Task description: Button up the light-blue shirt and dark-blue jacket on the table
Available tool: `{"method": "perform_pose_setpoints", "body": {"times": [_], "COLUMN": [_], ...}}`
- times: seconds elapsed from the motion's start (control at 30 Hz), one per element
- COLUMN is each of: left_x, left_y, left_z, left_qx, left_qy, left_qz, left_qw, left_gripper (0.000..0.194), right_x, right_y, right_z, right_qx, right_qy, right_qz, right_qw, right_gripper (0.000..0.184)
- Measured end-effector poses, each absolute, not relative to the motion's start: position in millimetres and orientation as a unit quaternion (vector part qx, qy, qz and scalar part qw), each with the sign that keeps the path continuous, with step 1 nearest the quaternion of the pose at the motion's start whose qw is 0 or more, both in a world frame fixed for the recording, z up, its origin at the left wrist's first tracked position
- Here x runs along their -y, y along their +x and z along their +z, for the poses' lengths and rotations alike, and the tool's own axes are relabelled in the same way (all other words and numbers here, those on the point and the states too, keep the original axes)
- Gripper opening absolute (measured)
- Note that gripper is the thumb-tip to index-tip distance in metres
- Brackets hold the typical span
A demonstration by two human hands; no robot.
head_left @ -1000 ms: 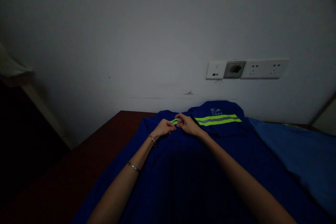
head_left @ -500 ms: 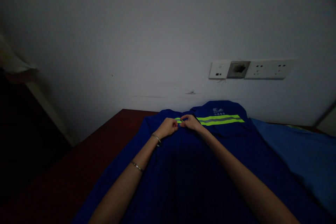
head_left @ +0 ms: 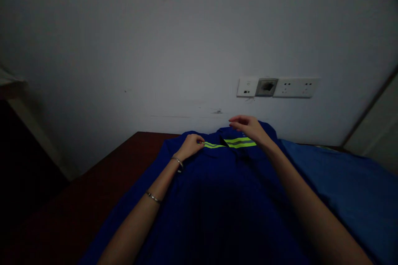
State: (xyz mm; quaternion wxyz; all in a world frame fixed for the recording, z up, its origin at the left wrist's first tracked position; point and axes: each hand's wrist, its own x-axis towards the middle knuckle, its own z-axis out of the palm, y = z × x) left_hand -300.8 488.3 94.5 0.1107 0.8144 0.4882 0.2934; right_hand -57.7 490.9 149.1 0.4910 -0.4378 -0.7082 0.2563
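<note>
A dark blue work jacket [head_left: 199, 182] with yellow-green and grey reflective stripes lies spread out in front of me, its far end by the wall. My left hand [head_left: 192, 145], with two bracelets on its forearm, pinches the jacket at the left end of the striped band [head_left: 213, 145]. Raised above the right half of the jacket, my right hand [head_left: 248, 126] has its thumb and fingers apart and holds nothing. It partly covers the printed logo and the right stripe. The jacket's near part is too dark to make out.
The jacket lies on a dark red-brown wooden surface [head_left: 130, 153]. A lighter blue cloth [head_left: 329, 178] lies at the right. Behind, a grey-white wall [head_left: 174, 58] carries a row of sockets [head_left: 294, 87]. Dark furniture [head_left: 25, 149] stands at the left.
My right hand has let go of the jacket's striped band and lifted away to the right. My left hand still pinches the band. The camera view has shifted a little.
</note>
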Motion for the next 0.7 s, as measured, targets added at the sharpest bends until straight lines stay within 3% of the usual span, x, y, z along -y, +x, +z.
{"method": "perform_pose_setpoints", "body": {"times": [0.23, 0.47, 0.7], "left_x": [-485, -500, -519], "left_y": [-236, -140, -89], "left_z": [106, 82, 54], "left_qx": [-0.442, -0.345, -0.275], "left_qy": [0.828, 0.907, 0.947], "left_qz": [0.339, 0.238, 0.154], "left_qw": [0.057, 0.027, -0.070], "left_gripper": [0.022, 0.023, 0.022], "right_x": [-473, -459, -479], "right_y": [22, 58, 83], "right_z": [134, 120, 89], "right_qx": [0.600, 0.567, 0.661], "right_qy": [-0.533, -0.562, -0.588], "right_qz": [0.302, 0.297, 0.133], "right_qw": [0.514, 0.524, 0.447], "right_gripper": [0.022, 0.023, 0.018]}}
